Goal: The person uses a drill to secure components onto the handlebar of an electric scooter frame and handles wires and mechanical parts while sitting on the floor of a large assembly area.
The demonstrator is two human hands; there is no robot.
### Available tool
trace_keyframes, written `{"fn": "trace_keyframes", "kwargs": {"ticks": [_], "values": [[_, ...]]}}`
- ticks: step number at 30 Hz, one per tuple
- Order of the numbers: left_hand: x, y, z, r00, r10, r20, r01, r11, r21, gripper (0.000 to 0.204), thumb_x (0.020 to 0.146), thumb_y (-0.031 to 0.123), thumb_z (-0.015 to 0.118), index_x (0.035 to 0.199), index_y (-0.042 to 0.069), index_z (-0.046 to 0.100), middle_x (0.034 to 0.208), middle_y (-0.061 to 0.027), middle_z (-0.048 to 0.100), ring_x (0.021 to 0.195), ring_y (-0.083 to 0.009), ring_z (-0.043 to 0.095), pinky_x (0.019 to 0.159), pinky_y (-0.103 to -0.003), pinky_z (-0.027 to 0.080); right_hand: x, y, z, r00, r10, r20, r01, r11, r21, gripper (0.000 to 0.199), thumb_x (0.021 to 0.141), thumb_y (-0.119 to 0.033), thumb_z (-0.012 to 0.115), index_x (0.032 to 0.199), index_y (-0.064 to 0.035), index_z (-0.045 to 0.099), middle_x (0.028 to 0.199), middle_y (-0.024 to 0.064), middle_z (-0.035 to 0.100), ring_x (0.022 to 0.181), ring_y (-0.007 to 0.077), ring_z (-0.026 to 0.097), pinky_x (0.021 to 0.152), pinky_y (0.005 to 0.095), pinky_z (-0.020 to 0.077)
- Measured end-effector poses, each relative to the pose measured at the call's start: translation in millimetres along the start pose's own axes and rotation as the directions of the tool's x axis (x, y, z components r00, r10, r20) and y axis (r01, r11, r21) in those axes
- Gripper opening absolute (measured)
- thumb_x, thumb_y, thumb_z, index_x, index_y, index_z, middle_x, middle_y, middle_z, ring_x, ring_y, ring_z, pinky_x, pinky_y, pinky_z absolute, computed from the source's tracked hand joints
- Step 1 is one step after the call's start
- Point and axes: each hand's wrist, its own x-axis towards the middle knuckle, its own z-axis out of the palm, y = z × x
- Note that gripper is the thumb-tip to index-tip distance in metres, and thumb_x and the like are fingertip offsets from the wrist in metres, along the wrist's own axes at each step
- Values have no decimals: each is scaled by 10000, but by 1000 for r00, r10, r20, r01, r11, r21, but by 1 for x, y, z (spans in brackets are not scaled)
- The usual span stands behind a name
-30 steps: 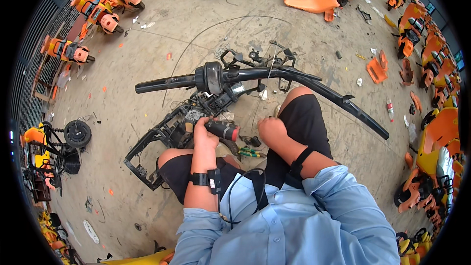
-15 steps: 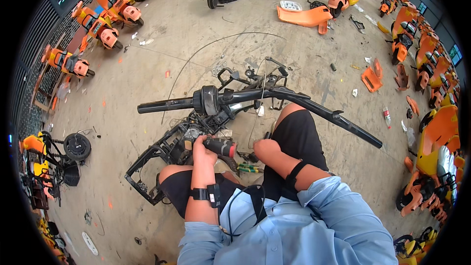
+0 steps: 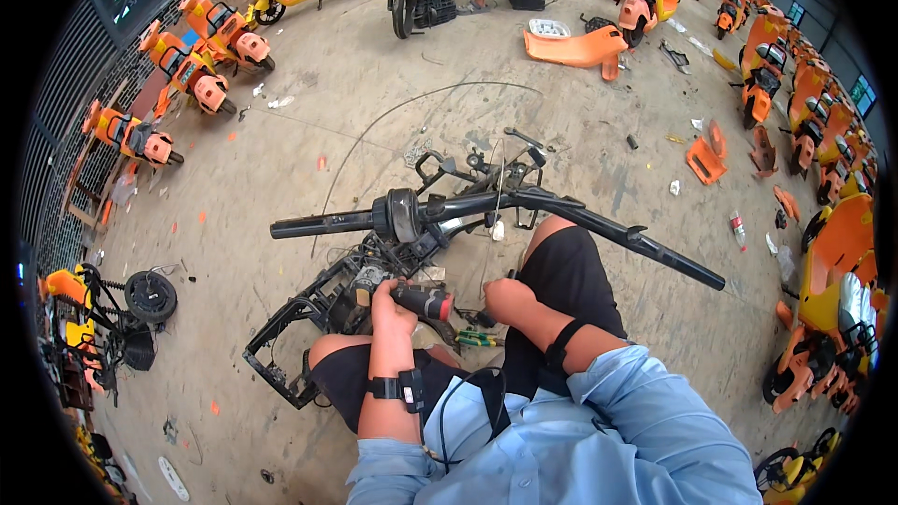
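Head view: left hand [image 3: 391, 304] grips power screwdriver [image 3: 423, 300]; right hand [image 3: 503, 297] seemingly closed, under handlebar [image 3: 486, 210].

No packages, labels, signs or screens

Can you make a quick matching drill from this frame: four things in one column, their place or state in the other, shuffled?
Things:
1. left hand
2. handlebar
3. loose orange panel
4. detached wheel

Places or states:
A. on the floor at the far left
B. gripping a red-and-black power tool
C. lying on the floor far ahead
D. stretched across in front of the knees

Pairs: 1-B, 2-D, 3-C, 4-A
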Motion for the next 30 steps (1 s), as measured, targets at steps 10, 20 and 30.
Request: {"fn": "trace_keyframes", "kwargs": {"ticks": [10, 20, 30], "values": [[16, -4, -11, 1000, -5, 28, 6, 999, -38, 113, 884, 84, 572, 961, 4, 554, 934, -99, 613, 882, -264, 623, 907, -430, 533, -69, -4, -102, 975, -126, -185, 98, 984, -151, 791, 716, -520, 792, 1282, -12, 574, 1303, 216, 590, 1308, 353, 473, 1088, 465, 332], [10, -11, -1, 1000, -18, 20, 20, 998, -57, 130, 864, 90, 553, 977, 27, 538, 898, -113, 607, 850, -287, 602, 871, -499, 532, -190, -10, -246, 742, -670, 21, 565, 643, 516, 573, 933, -339, 716, 1352, 17, 556, 1314, 199, 625, 1216, 365, 601, 1016, 426, 488], [0, 1, -4, 992, 115, -46, -118, 990, -71, 144, 875, 165, 563, 966, 56, 548, 902, -82, 613, 838, -262, 622, 844, -447, 549, -183, 0, -271, 506, 3, -863, -54, 998, -28, 314, 924, -301, 696, 1084, -32, 675, 1020, 163, 696, 952, 379, 645, 815, 437, 504]]}}
